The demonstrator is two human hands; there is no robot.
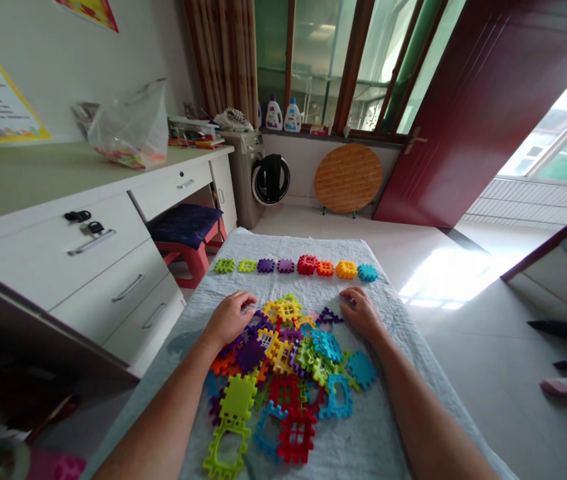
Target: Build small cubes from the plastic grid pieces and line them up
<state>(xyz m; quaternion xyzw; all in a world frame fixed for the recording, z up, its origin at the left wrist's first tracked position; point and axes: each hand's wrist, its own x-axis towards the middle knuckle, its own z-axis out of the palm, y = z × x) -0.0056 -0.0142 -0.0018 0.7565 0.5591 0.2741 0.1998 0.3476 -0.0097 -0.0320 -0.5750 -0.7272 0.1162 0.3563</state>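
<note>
A loose pile of plastic interlocking building tiles (283, 357) in green, yellow, purple, red, orange and blue lies on the cloth-covered table (363, 427). My left hand (231, 319) rests at the pile's left edge, fingers loosely bent and apart, near purple tiles (258, 321). On the other side, my right hand (361, 312) lies on the cloth, fingers slightly spread, close to a dark purple triangular piece (329, 316). Neither hand visibly holds anything. Beyond them, stacks of tiles stand in a row sorted by colour, from green (224, 266) through red (307, 264) to blue (367, 273).
A white desk (203, 157) with drawers runs along the left, bearing a plastic bag (131, 127). A red stool (188, 233) is tucked beside it. Farther back are a washing machine (248, 173), a round wooden tabletop (348, 177) and a dark red door (456, 100).
</note>
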